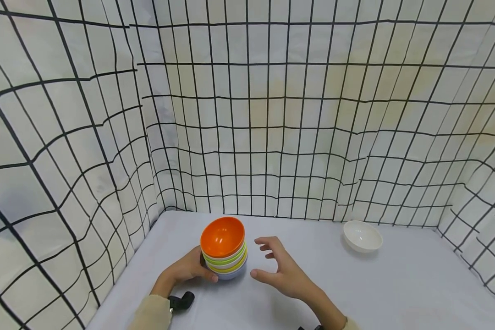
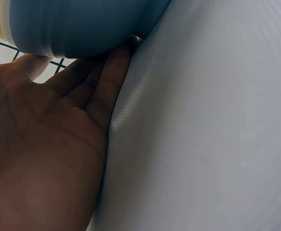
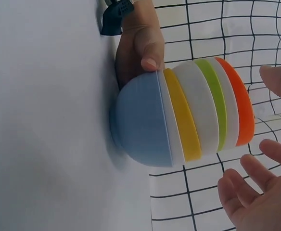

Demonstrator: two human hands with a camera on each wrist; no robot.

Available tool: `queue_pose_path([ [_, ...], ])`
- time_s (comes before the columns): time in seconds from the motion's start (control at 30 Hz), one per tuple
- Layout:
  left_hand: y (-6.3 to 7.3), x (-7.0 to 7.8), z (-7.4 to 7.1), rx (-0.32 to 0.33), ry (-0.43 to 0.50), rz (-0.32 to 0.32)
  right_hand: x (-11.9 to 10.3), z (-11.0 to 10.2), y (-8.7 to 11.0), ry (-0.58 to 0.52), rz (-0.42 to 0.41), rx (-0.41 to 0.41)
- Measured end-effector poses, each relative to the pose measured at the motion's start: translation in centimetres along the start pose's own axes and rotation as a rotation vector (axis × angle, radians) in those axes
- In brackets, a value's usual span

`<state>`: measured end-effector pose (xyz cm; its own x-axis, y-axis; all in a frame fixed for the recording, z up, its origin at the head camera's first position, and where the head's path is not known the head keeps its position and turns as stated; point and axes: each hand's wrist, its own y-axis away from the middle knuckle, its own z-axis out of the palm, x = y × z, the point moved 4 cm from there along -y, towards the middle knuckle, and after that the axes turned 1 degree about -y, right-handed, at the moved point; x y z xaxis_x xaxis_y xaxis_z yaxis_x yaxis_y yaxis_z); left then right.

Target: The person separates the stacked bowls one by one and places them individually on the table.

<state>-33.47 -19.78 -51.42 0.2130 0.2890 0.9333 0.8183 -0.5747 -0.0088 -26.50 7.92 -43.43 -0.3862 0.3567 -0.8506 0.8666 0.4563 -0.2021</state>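
A stack of nested bowls stands left of the middle of the table, with an orange bowl [image 1: 222, 237] on top. Below it, in the right wrist view, come white, lime green [image 3: 214, 96] and yellow bowls [image 3: 182, 115], and a light blue bowl [image 3: 143, 120] at the bottom. My left hand [image 1: 188, 266] grips the stack's left side low down, thumb in front and the other fingers mostly hidden behind. To the right of the stack, my right hand [image 1: 283, 274] hovers apart from it, fingers spread, slightly bent and holding nothing.
One white bowl [image 1: 362, 237] sits alone at the back right of the white-covered table [image 1: 396, 288]. White walls with a black grid [image 1: 268, 137] close off the back and both sides. A black device [image 1: 182, 301] is on the left wrist.
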Motion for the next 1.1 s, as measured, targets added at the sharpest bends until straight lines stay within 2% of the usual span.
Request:
queue_pose_path([
  [0.17, 0.1, -0.1, 0.0, 0.019, -0.007, -0.016, -0.6, 1.2, -1.1, -0.022, -0.027, 0.036],
  [0.43, 0.1, -0.3, -0.1, 0.009, -0.024, 0.000, -1.3, 2.9, -3.2, -0.044, -0.087, 0.027],
  [0.87, 0.0, -0.3, 0.1, 0.000, 0.001, -0.014, -1.2, 4.3, -5.6, -0.064, -0.032, 0.058],
  [1.1, 0.0, -0.3, 0.0, 0.007, 0.001, -0.012, -0.9, 4.8, -6.6, -0.055, -0.022, 0.046],
])
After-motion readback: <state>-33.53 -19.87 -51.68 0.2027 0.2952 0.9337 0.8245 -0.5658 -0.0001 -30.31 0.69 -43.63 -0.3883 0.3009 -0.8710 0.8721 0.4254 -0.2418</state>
